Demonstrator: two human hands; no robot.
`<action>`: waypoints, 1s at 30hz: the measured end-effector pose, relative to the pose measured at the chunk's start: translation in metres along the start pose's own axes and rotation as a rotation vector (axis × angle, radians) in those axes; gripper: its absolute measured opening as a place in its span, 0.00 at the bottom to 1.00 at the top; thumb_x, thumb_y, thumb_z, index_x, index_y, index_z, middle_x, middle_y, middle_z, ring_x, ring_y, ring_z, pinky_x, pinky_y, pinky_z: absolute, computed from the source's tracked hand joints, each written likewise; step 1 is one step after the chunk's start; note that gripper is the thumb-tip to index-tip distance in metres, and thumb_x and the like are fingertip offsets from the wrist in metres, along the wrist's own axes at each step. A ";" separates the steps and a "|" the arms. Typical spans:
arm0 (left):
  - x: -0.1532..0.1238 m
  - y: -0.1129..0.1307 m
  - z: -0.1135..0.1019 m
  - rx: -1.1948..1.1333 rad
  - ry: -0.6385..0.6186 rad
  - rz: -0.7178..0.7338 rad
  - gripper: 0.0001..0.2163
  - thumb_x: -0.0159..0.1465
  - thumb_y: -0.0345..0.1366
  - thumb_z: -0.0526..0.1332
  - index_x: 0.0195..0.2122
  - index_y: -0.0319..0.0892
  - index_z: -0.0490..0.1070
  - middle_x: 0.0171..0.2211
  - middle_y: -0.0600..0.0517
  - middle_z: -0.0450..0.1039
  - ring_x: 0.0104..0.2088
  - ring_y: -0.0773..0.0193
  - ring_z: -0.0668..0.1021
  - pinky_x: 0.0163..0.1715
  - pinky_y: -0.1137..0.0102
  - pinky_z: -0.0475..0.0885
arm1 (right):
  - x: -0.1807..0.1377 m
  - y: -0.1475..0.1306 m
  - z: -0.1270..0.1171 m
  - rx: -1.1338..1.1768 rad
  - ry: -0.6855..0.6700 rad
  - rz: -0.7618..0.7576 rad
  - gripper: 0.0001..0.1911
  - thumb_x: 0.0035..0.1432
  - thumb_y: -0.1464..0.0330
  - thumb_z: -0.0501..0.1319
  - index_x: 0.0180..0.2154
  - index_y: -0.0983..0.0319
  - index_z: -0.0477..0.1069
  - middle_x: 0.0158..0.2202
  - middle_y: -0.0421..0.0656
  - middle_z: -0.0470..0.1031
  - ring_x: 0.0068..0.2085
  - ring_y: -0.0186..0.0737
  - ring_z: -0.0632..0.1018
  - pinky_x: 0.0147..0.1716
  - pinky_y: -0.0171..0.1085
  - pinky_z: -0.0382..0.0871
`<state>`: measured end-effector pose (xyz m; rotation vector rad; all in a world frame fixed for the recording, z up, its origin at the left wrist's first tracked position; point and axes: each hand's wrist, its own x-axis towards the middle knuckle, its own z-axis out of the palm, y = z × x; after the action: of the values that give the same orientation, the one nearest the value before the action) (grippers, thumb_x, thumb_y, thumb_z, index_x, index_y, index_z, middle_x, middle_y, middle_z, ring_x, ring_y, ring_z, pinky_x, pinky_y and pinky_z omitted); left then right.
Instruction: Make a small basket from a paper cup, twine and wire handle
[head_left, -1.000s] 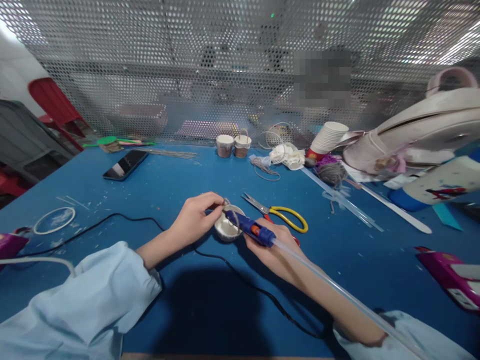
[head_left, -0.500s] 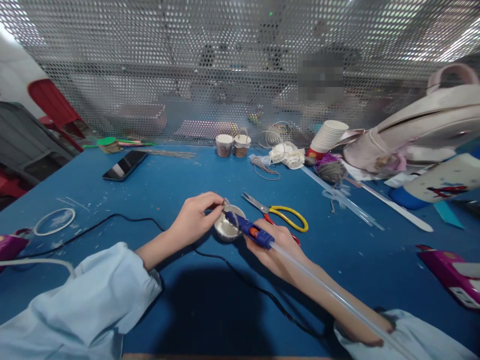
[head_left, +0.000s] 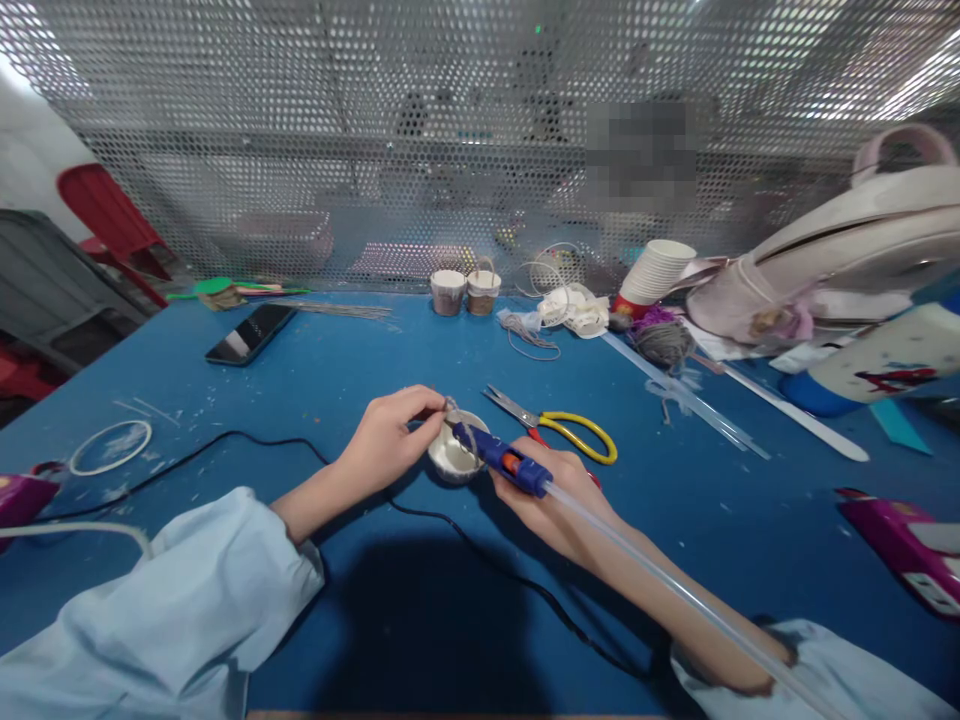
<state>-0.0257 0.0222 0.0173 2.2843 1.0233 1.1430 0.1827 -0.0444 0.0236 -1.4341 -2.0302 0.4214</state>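
A small white paper cup (head_left: 454, 466) stands on the blue table, with a thin loop arching over its mouth. At its upper left rim, my left hand (head_left: 394, 435) is closed in a pinch; a bit of grey cord (head_left: 451, 405) shows at the fingertips. My right hand (head_left: 551, 500) is wrapped round a blue hot glue gun (head_left: 495, 455), whose nozzle points at those fingertips over the cup. From the gun's back a long clear glue stick (head_left: 637, 560) runs along my right forearm. Scissors (head_left: 551, 418) with yellow and red handles lie just behind my right hand, partly hidden by it.
A black cable (head_left: 450, 520) snakes across the table (head_left: 375, 360) under my arms. Farther back are two small cups (head_left: 448, 293), a phone (head_left: 251, 333), stacked paper cups (head_left: 658, 275), grey yarn (head_left: 664, 343) and spare glue sticks (head_left: 686, 395). A pale bag (head_left: 840, 250) and perforated metal screen (head_left: 337, 150) stand behind.
Both hands, the cup and the glue gun keep almost the same places. The view has shifted only very slightly.
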 end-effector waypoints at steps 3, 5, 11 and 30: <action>0.000 0.000 0.000 -0.004 0.002 0.005 0.06 0.62 0.27 0.57 0.33 0.40 0.73 0.35 0.50 0.79 0.37 0.64 0.80 0.39 0.71 0.72 | 0.000 0.001 0.001 0.003 0.006 -0.022 0.09 0.53 0.71 0.59 0.23 0.59 0.60 0.18 0.35 0.62 0.18 0.30 0.64 0.19 0.30 0.53; 0.000 0.000 0.000 -0.006 -0.001 0.010 0.06 0.62 0.26 0.57 0.33 0.40 0.73 0.35 0.49 0.79 0.37 0.64 0.80 0.39 0.71 0.72 | 0.000 0.002 0.001 0.014 0.005 -0.027 0.08 0.53 0.71 0.59 0.24 0.59 0.61 0.18 0.35 0.63 0.18 0.30 0.64 0.20 0.30 0.55; 0.000 -0.001 0.001 -0.015 0.003 0.018 0.06 0.62 0.26 0.57 0.33 0.40 0.73 0.35 0.49 0.79 0.37 0.64 0.79 0.39 0.71 0.72 | -0.001 0.002 0.002 0.025 0.013 -0.008 0.07 0.54 0.70 0.59 0.25 0.59 0.63 0.18 0.35 0.63 0.18 0.30 0.64 0.20 0.30 0.56; 0.000 -0.001 0.001 0.000 0.014 0.032 0.06 0.62 0.27 0.57 0.33 0.41 0.73 0.34 0.50 0.79 0.36 0.64 0.79 0.39 0.70 0.73 | -0.001 0.003 0.007 0.056 0.023 -0.062 0.06 0.55 0.70 0.58 0.26 0.59 0.63 0.20 0.37 0.67 0.20 0.33 0.70 0.22 0.30 0.58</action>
<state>-0.0255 0.0225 0.0160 2.3041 0.9954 1.1728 0.1806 -0.0435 0.0161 -1.3325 -2.0229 0.4303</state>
